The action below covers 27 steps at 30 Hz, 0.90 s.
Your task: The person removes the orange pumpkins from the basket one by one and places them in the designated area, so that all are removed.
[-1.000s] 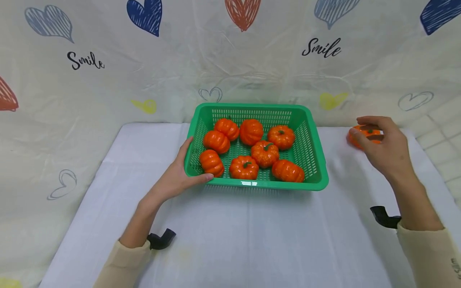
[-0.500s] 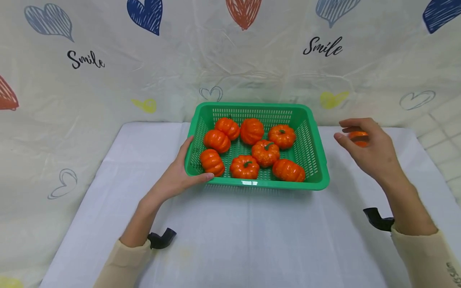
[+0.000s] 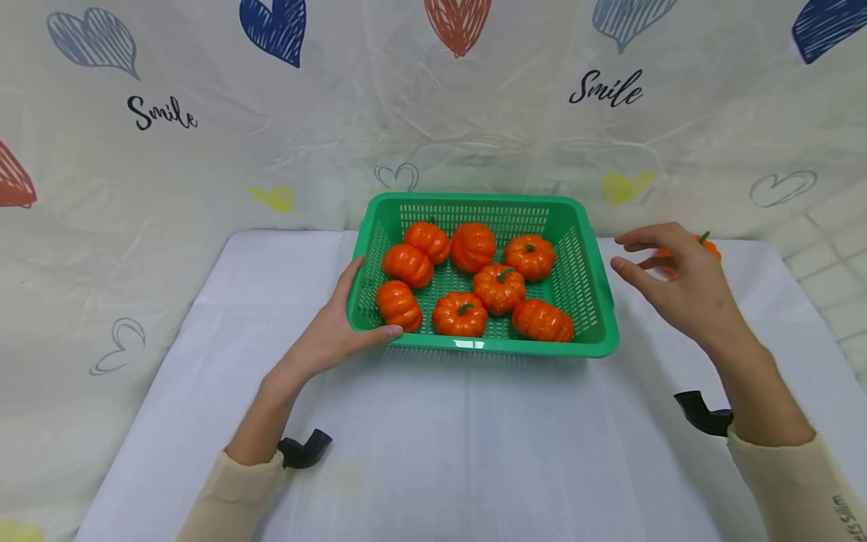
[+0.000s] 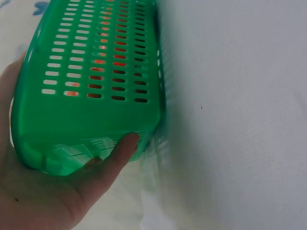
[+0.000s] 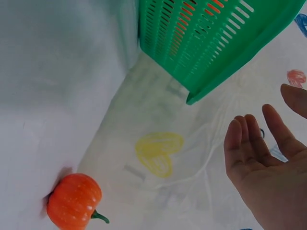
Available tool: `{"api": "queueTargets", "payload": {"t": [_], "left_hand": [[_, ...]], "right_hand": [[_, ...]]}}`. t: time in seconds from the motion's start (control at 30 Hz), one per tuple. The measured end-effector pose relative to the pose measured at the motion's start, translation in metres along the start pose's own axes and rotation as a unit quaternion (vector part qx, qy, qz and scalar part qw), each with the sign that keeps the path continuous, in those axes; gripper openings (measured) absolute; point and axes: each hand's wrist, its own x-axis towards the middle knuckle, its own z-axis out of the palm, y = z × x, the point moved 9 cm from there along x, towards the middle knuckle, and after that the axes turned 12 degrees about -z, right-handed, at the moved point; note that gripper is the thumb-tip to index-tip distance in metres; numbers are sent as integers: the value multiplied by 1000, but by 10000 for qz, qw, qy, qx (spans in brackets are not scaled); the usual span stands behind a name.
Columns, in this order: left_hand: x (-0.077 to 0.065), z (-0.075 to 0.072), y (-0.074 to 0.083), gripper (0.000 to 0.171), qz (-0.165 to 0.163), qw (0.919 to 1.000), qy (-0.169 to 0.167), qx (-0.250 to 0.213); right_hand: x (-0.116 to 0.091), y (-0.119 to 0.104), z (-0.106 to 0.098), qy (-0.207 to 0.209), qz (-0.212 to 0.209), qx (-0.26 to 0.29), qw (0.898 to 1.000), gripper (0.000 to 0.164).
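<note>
A green plastic basket (image 3: 599, 309) holds several small orange pumpkins, among them a speckled one (image 3: 498, 289) near the middle. My left hand (image 3: 339, 324) grips the basket's left front corner, its thumb lying along the front. Seen in the left wrist view, the thumb (image 4: 108, 167) presses the slotted side wall. To the right of the basket my right hand (image 3: 691, 290) hangs in the air, fingers loosely bent and holding nothing. Behind it, partly hidden, one orange pumpkin (image 3: 710, 247) lies on the table. The right wrist view shows that pumpkin (image 5: 74, 201) apart from the hand.
A white cloth covers the table (image 3: 474, 444). Close behind the basket hangs a pale sheet (image 3: 325, 135) printed with hearts and words. White tiles (image 3: 833, 256) show past the table's right edge.
My right hand has moved left, away from the lone pumpkin and towards the basket, leaving the pumpkin on the table. The left hand and basket stay put.
</note>
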Motion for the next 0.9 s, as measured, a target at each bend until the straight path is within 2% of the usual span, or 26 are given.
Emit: {"api": "queueTargets", "payload": {"t": [0.2,0.33,0.47,0.63,0.9], "left_hand": [[1,0,1,119,27,10000,23,7],[0,-1,-1,119,-20,9999,81,88],[-1,-2,-3,120,-92,9998,122,131],[-2,-1,-1,119,-31,9999,96,52],[-1,0,0,118,-18,10000,89,13]], "right_hand": [[1,-12,4,-66,-312,79,9995,29],[2,-18,9,-138,-378,-40,9992,25],[3,-24,14,-214,-511,-112,9984,27],[1,-28,19,-250,-684,-118,9973,30],[0,-31,25,-399,-672,-71,9969,33]]}}
